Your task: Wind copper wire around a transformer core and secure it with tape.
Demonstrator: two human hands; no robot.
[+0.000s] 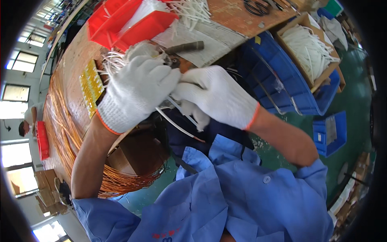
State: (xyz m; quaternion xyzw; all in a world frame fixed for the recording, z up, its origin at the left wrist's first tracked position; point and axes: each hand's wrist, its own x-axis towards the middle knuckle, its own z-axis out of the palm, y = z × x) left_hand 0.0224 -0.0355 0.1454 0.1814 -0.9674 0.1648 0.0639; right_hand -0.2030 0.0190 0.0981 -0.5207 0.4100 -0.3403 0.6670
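Note:
My left hand (pixel 141 86) and my right hand (pixel 217 90) wear white knitted gloves with orange cuffs and meet at the table edge, fingers closed together. From beneath them a thin white-sleeved wire (pixel 177 124) slants down toward my lap, its tip copper-coloured. A second pale strand (pixel 177 105) comes out between the hands. Their exact grip is hidden by the gloves. Just beyond the fingers is a metal fixture (pixel 173 61) with a dark tubular handle (pixel 186 47) pointing right. White sleeves (pixel 114 60) lie bunched behind my left hand.
Red bins (pixel 139 28) and loose white sleeves (pixel 189 14) stand at the back. Left are a yellow strip pack (pixel 92 86) and copper wire (pixel 64 117). At right, a blue crate (pixel 278 76) bears a carton (pixel 336 66) of white tubes. Scissors (pixel 256 7) lie far back.

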